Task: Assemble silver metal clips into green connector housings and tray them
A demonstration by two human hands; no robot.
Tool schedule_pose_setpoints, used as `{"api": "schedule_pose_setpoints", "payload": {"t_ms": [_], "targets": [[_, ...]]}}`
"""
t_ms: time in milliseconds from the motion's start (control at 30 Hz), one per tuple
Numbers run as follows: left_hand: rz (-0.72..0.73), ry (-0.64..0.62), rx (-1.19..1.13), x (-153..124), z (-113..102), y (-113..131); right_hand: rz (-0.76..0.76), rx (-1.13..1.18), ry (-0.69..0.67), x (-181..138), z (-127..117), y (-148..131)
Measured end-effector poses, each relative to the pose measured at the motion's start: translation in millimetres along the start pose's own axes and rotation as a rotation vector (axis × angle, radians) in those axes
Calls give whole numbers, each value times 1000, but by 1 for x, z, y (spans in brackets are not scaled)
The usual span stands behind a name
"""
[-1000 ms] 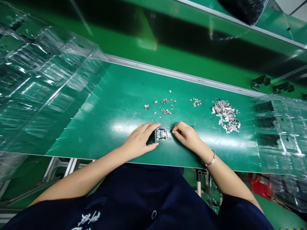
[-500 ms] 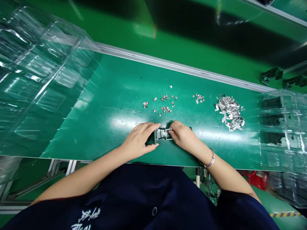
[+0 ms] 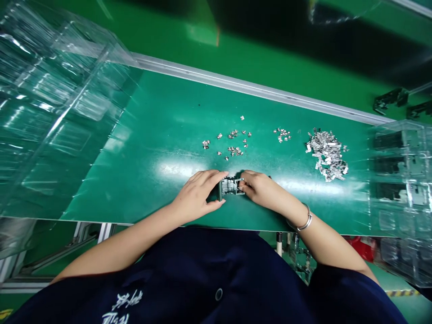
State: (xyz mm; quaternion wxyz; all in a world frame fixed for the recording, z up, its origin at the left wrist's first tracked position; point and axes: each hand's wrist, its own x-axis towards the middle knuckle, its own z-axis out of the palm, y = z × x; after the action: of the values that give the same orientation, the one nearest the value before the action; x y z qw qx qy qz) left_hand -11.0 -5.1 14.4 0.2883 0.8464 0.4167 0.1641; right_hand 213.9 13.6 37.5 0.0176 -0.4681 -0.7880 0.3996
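Observation:
A small grey metal-and-plastic part (image 3: pixel 231 186) rests on the green table mat (image 3: pixel 162 148) near its front edge. My left hand (image 3: pixel 199 195) grips the part's left side between thumb and fingers. My right hand (image 3: pixel 259 189) is closed in a pinch against the part's right end; what its fingertips hold is too small to make out. A silver bangle (image 3: pixel 303 220) sits on my right wrist. Just beyond the hands lie scattered tiny metal pieces (image 3: pixel 232 141), a smaller cluster (image 3: pixel 282 134) and a bigger heap of metal clips (image 3: pixel 326 154).
Stacked clear plastic trays (image 3: pixel 50 112) cover the table's left end. More clear trays with dark parts (image 3: pixel 398 180) stand at the right. An aluminium rail (image 3: pixel 256 92) borders the mat's far side, with a green conveyor behind it.
My right hand has closed in tighter on the part's right end. The left hand keeps the same hold. The view has shifted slightly.

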Motion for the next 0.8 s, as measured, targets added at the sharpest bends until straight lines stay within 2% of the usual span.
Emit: {"api": "schedule_pose_setpoints", "payload": {"t_ms": [100,200,267,367,500,600,700,767,800], "targets": [[3,-1,-1,1,-1,1,15,-26,14,0,0,1],[-13,-3,-9,0,-2,1,7,107,46,-5,2,10],[-29,22,-31,-1,0,1,-20,171,145,-10,2,15],[-17,103,-92,-2,3,1,-63,100,387,-18,3,15],[51,163,-117,-4,2,2,-87,125,495,-21,13,-1],[101,171,-28,-3,-1,2,-203,-130,588,-20,29,-14],[110,144,113,1,1,-2,-395,-389,537,-20,40,-17],[106,118,161,3,3,-4,-429,-393,509,-28,35,-5],[97,115,168,3,4,-4,-372,-360,544,-35,29,6]]}}
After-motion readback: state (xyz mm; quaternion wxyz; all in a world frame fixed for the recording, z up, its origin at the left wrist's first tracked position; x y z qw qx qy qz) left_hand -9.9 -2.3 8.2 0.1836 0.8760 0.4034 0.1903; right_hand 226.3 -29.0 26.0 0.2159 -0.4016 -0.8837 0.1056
